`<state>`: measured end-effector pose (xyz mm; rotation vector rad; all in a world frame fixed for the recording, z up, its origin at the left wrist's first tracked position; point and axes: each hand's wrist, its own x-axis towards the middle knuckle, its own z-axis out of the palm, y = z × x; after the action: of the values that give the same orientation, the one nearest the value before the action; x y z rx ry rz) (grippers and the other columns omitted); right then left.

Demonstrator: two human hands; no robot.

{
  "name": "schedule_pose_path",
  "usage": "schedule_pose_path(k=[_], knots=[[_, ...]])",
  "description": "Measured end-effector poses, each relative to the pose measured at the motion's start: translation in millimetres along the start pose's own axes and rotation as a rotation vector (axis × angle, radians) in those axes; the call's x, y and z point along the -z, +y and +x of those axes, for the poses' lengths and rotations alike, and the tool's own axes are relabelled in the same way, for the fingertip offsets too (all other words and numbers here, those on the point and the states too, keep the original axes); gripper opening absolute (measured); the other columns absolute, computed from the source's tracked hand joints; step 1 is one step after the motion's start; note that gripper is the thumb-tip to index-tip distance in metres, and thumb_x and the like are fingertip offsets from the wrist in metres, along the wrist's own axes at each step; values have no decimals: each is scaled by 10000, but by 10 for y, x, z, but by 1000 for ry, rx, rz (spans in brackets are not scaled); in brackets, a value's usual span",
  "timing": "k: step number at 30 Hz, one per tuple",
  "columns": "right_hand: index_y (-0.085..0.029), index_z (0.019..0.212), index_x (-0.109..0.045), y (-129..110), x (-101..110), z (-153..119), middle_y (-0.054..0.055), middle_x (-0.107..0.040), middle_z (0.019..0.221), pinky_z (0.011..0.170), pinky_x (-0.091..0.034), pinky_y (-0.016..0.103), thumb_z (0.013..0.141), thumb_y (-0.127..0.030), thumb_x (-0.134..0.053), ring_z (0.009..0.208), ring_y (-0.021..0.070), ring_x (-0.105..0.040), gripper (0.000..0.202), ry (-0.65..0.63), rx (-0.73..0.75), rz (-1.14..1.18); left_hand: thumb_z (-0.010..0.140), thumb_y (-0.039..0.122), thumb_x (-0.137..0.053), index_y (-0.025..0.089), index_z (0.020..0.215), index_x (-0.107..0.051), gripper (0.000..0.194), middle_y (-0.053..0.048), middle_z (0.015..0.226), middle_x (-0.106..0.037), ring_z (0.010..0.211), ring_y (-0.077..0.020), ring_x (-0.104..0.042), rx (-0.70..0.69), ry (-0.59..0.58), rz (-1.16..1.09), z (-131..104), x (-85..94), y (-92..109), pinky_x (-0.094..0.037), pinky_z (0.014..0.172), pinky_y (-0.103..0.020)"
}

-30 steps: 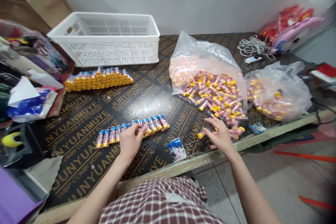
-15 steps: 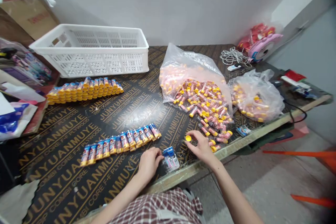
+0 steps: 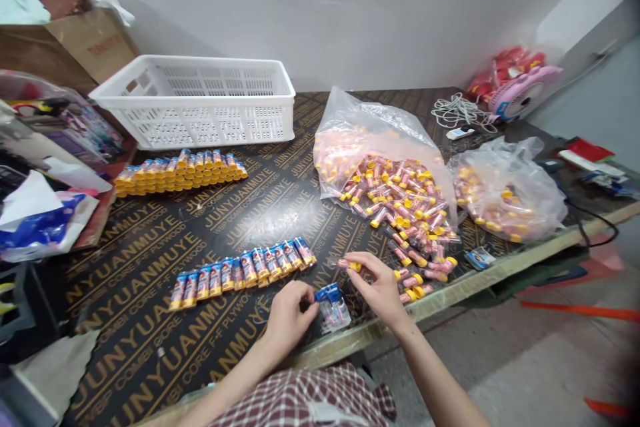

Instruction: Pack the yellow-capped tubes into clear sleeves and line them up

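My right hand point(image 3: 377, 287) pinches a small clear candy tube point(image 3: 345, 263) with pink contents and a yellow cap, just above the table. The tube lies nearly level, its clear end to the left. My left hand point(image 3: 290, 313) is closed, thumb and forefinger at the left edge of a small pile of blue-topped clear printed sleeves point(image 3: 334, 310); whether one is between the fingertips is too small to tell. Left of that hand lies a slanting row of tubes in blue printed sleeves point(image 3: 240, 270). Loose tubes point(image 3: 407, 197) spill from a large clear bag point(image 3: 345, 120) beyond my right hand.
Stacked sleeved tubes point(image 3: 185, 173) lie before a white plastic basket point(image 3: 200, 110). A second bag of tubes point(image 3: 510, 193), a white cable point(image 3: 457, 110) and a pink fan point(image 3: 525, 97) are on the right. Bags and boxes crowd the left side. The table's front edge point(image 3: 360, 333) is close to me.
My right hand has tilted the tube from cap-facing-me to nearly level, its clear end now showing at left. My left hand stays beside the sleeves. The whole view has shifted slightly.
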<state>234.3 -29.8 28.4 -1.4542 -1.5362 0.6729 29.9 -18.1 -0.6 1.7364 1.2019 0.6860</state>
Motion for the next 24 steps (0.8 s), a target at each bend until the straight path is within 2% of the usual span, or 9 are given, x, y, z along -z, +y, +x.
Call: schedule_pose_path(k=[4,6,8,11,14,24], knots=[[-240,1002,-664,-77,-51,-61,75,-610,1104,822,-510,317,832,-216,-569,1030,193,-589,197,10,8,103,645,237,-661,192,670,-456,211,67,530,-527,500,-97,-513,275,156,-557,104,217,91,-397,546,-211],[-257,1033,-659,-123,-103,-96,73,-602,1109,816,-519,316,838,-217,-567,1020,191,-591,220,-3,13,152,555,212,-735,186,758,-500,311,75,526,-566,477,-89,-527,372,217,-753,176,335,111,-412,539,-203],[-268,1056,-656,-170,-161,-128,74,-603,1104,803,-529,321,840,-216,-567,1005,195,-596,240,-3,29,172,501,191,-781,166,845,-558,410,40,604,-640,523,-98,-574,419,244,-870,234,430,121,-448,573,-212],[-280,1083,-651,-224,-230,-162,75,-605,1105,857,-517,366,843,-208,-565,1018,208,-589,265,6,60,134,518,252,-806,130,755,-624,323,-5,687,-670,614,-114,-613,438,280,-970,282,503,119,-495,635,-240],[-287,1103,-642,-253,-264,-182,74,-603,1110,896,-499,397,848,-196,-558,1031,214,-582,284,16,88,89,520,300,-821,124,657,-645,284,-11,681,-670,625,-113,-606,445,344,-1033,296,507,104,-507,631,-243],[-310,1187,-597,-324,-330,-205,64,-599,1126,915,-490,373,849,-128,-530,1041,204,-587,389,5,201,-14,538,387,-812,107,679,-703,332,-39,661,-687,618,-119,-599,455,397,-1023,273,477,107,-498,631,-244]])
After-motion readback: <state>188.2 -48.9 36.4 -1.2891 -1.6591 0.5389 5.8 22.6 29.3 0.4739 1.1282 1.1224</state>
